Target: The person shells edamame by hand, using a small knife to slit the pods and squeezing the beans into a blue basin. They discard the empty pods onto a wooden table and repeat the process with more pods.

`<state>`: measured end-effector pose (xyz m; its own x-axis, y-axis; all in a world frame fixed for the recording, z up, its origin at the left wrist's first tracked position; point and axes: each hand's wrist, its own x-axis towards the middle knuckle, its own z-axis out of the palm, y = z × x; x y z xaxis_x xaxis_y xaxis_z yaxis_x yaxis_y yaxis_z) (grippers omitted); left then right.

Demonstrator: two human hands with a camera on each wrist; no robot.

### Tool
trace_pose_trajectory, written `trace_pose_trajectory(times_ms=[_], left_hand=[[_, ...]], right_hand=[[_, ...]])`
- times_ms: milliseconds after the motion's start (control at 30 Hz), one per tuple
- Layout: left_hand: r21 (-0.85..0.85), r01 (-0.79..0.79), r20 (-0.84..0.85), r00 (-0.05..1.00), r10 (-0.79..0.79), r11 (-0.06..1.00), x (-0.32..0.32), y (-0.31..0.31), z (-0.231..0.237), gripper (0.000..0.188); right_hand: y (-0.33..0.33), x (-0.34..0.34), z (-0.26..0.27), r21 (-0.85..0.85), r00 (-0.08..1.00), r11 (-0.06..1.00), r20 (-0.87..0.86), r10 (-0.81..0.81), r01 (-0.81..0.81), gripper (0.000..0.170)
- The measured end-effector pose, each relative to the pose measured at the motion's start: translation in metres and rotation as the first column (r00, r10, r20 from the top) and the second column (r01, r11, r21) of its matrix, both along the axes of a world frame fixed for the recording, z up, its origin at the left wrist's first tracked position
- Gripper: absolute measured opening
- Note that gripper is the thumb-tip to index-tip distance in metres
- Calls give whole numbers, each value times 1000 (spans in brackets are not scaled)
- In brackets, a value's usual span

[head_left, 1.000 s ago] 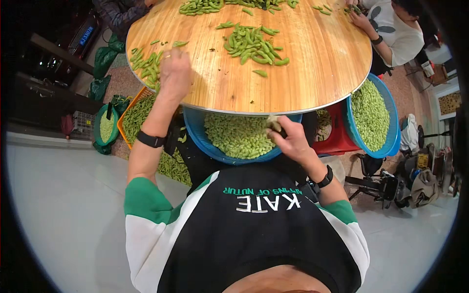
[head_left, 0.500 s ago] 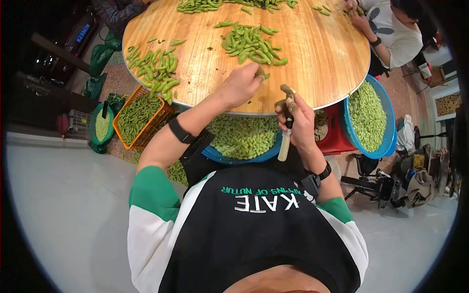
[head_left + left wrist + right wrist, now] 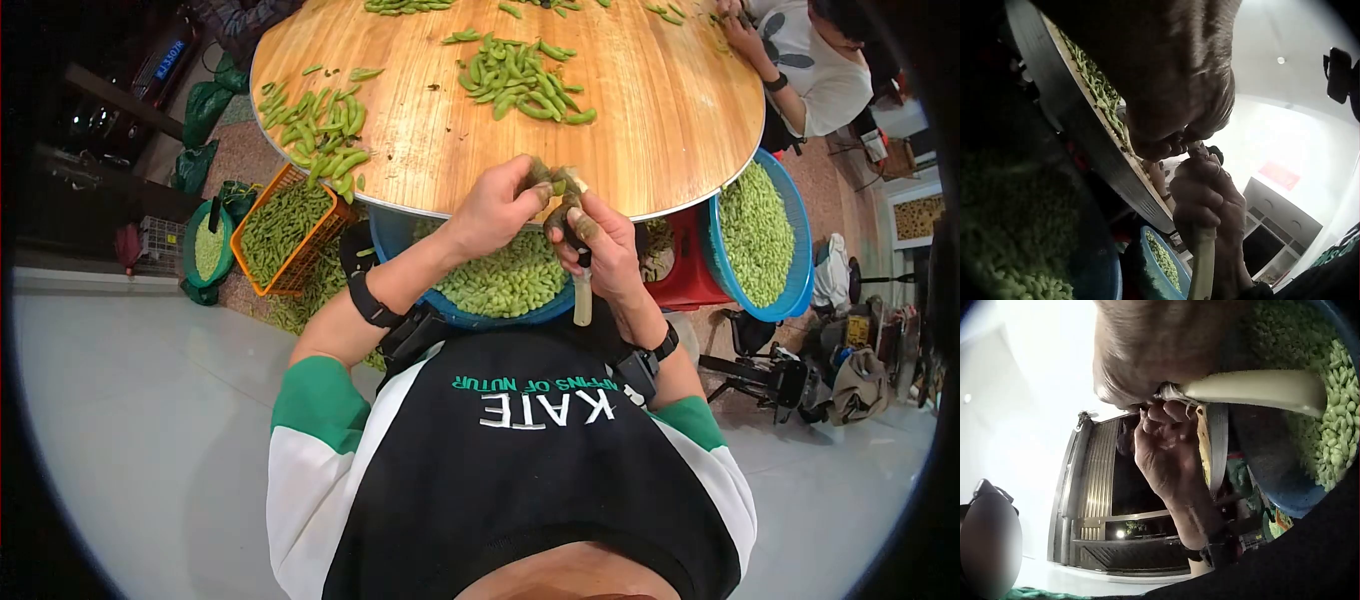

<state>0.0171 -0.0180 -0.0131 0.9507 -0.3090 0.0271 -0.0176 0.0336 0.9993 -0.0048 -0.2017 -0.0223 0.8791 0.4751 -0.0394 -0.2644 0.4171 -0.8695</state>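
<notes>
In the head view the left hand [image 3: 500,208] pinches a green pod [image 3: 557,187] at the near edge of the round wooden table [image 3: 420,150]. Close beside it, the right hand [image 3: 608,248] grips a tool with a pale handle [image 3: 583,300] pointing down toward the body; the tool's working end is hidden by the fingers. The same handle [image 3: 1254,390] stretches out from the right hand in the right wrist view. Below both hands sits a blue basin of shelled beans [image 3: 505,278]. Pods lie in a middle pile [image 3: 520,80] and a left pile [image 3: 325,130].
An orange crate of pods [image 3: 285,235] stands on the floor at the left, with a green basin [image 3: 208,250] beyond it. To the right are a red stool [image 3: 685,270] and another blue basin of beans [image 3: 757,240]. Another person [image 3: 815,70] sits across at the upper right.
The left hand has gone from the left pile to the middle, taking a pod, and now meets the right hand. The right hand has risen from over the basin to the table edge.
</notes>
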Motion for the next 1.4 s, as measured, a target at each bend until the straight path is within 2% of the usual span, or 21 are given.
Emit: trace_pose_trajectory(times_ms=[200,267,300,333,367,400,433,500,633,700,767,833,867,933,1000,1067,1100,1133,1167,1233,1400], left_hand=[[-29,-38,70,997,40,999,-5,-2,3,12],[310,-4,94,995,-26,951,-7,4,15,8],[311,-5,95,995,-26,950,-6,6,14,8],[412,-163,483,873,-63,897,-7,8,9,9],[434,-349,778,610,-150,831,-8,10,5,13],[444,-377,818,542,-195,813,-3,12,2,17],[444,-382,819,540,-195,810,0,15,-3,17],[525,-460,825,484,-293,716,7,21,-9,14],[640,-468,750,552,-364,609,0,40,-14,15],[735,-495,671,633,-386,464,4,67,-14,15],[869,-471,429,870,-241,-150,24,113,-14,16],[671,-682,615,731,-295,-291,34,152,11,17],[668,-684,616,729,-298,-294,38,153,19,17],[575,-818,800,567,-196,-20,44,144,33,17],[534,-827,846,520,-119,177,58,116,36,20],[560,-655,778,626,-51,507,69,82,26,15],[564,-553,717,696,-33,613,79,66,13,12],[708,-463,602,791,-112,534,79,49,19,12],[704,-464,602,792,-104,538,81,40,13,12],[722,-550,636,767,-89,419,91,30,-4,12],[727,-519,603,796,-55,451,92,42,-14,14]], right_hand=[[1,-2,-3,-53,998,998,56,-25,28,35],[-1,-2,-1,-76,998,997,63,-26,31,36],[-3,-3,2,-96,999,995,52,-18,22,36],[-4,-5,2,-115,999,993,34,-7,11,37],[-6,-5,0,-113,1000,994,30,1,2,37],[-8,-2,-3,-116,999,993,53,-12,18,37],[-8,1,-4,-119,996,992,81,-29,38,36],[-6,2,-3,-110,991,991,120,-56,69,37],[-7,-1,0,-147,984,983,152,-89,111,36],[-11,-1,1,-149,980,980,165,-109,134,36],[-20,-1,1,-208,969,960,198,-147,188,36],[-25,2,-4,-218,963,951,204,-176,220,35],[-24,2,-4,-203,965,953,183,-190,226,35],[-20,2,-5,-191,967,954,158,-201,229,35],[-9,3,-3,-171,976,971,173,-135,164,36],[-1,4,-3,-170,980,976,170,-106,135,36],[2,4,-3,-166,984,980,162,-79,106,36],[4,4,-4,-161,985,981,156,-79,104,34],[4,3,-4,-169,985,981,155,-74,100,34],[2,4,-5,-155,987,983,138,-77,98,34],[-4,7,-8,-112,989,986,93,-112,122,36]])
